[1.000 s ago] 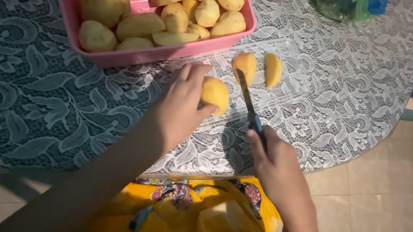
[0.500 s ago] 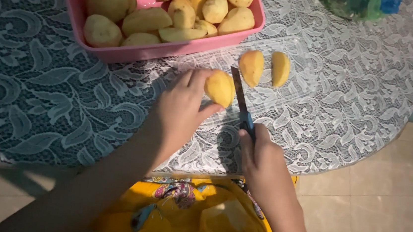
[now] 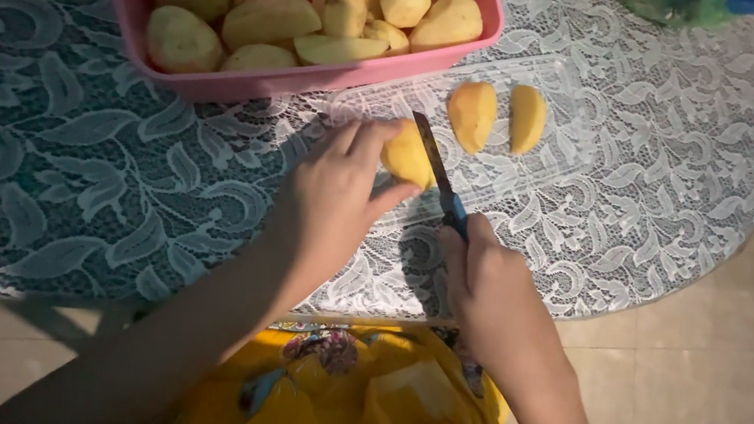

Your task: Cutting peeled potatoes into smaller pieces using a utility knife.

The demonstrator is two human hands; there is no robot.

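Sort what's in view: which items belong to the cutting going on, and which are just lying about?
In use:
- left hand steadying a peeled potato
- right hand holding the knife
- two cut pieces beside the blade
- pink tub of peeled potatoes

Lying about:
- lace tablecloth
- green thing at the far edge, only partly in view

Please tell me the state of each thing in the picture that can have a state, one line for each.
Left hand: pressed on the potato piece.
Potato piece: peeled, held on the table.
Knife: blade against the potato piece.
Right hand: closed on the knife handle.
Two potato halves: cut, lying apart.
Pink tub: open, holding peeled potatoes.
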